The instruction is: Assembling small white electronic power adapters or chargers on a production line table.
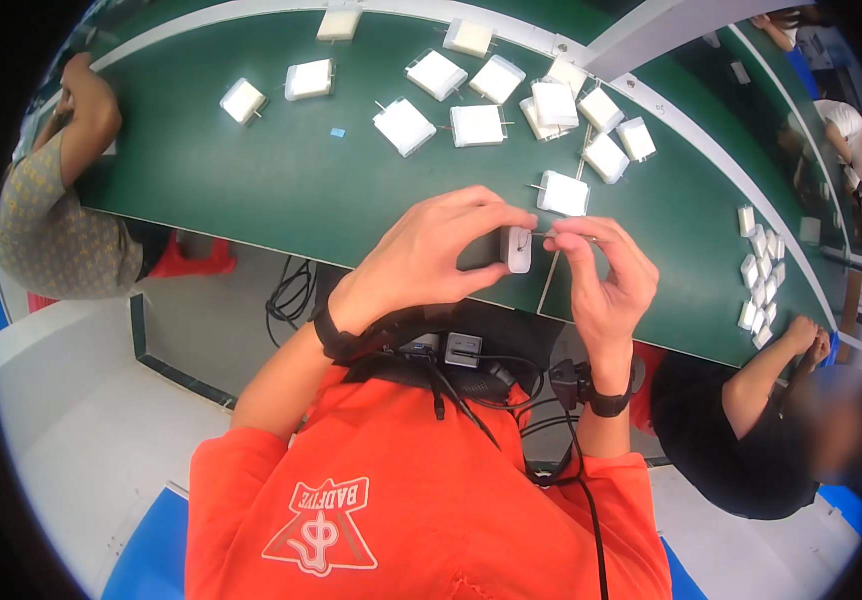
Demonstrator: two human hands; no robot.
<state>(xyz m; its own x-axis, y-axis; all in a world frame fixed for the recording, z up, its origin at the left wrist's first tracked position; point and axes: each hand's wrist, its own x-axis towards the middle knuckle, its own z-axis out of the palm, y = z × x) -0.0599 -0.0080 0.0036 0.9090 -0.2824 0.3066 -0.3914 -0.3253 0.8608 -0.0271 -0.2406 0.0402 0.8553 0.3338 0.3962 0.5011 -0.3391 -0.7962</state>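
Observation:
My left hand [436, 245] grips a small white rectangular block [518, 250] between thumb and fingers, holding it over the near edge of the green table [251, 175]. Beside it, my right hand [611, 280] pinches a thin metal rod [545, 235] whose tip is at the block's end face. I cannot tell whether the rod goes into it. Just beyond my hands lies a white block in clear wrapping [563, 193], with a thin metal piece sticking out at its side.
Several similar wrapped white blocks [404, 127] are scattered across the far side. A small blue piece [337, 132] lies among them. People sit at left [71, 220] and right [741, 430], where small white blocks [759, 270] are grouped. Black cables [293, 295] hang below the table edge.

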